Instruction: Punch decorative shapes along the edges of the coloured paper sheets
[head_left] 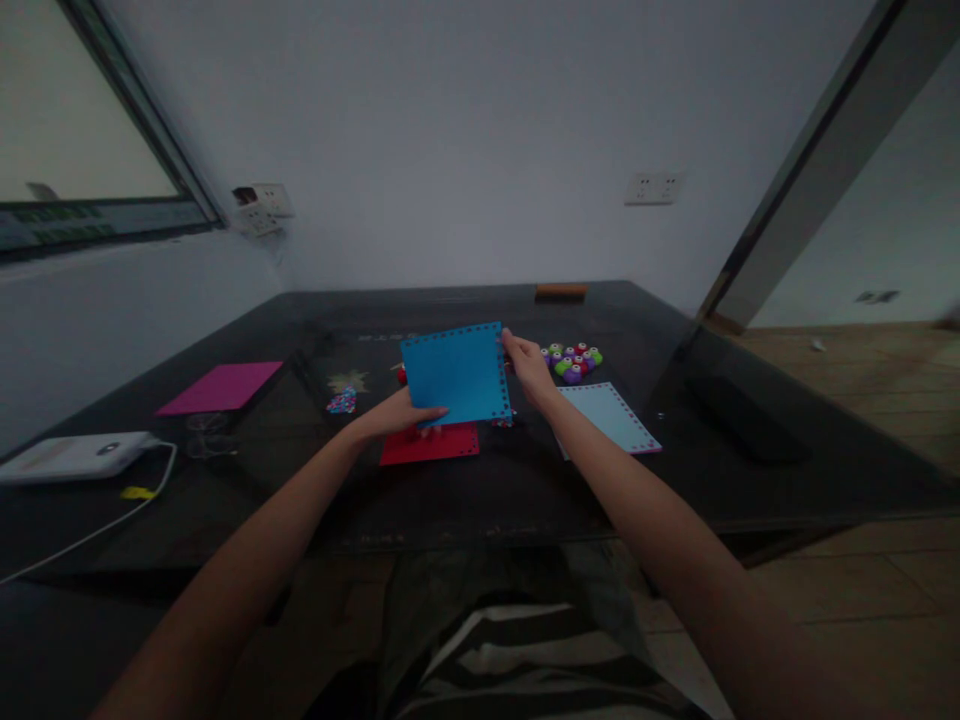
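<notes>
Striped clothing [517, 655] of the person is nearest to the camera, just below the front edge of the dark table [480, 515]. Above the middle of this table, lifted from its surface, one blue sheet [457, 378] is held tilted, its face toward the camera. It is plain bright blue and roughly rectangular; dark round dots run along its top and right edges, with a few near its lower right corner. The left hand [405, 410] pinches its lower left part, thumb on the front, fingers mostly hidden behind. The right hand [529, 360] pinches it at the upper right corner. Below, toward the table's front edge, lies a red sheet [450, 444]. To the right lies a pale blue sheet [611, 415] with dotted edges, and behind it a cluster of round pieces [572, 368], purple, green and red. Near the table's left edge lies a magenta sheet [225, 388]; at the back edge, a brown block [561, 292].
</notes>
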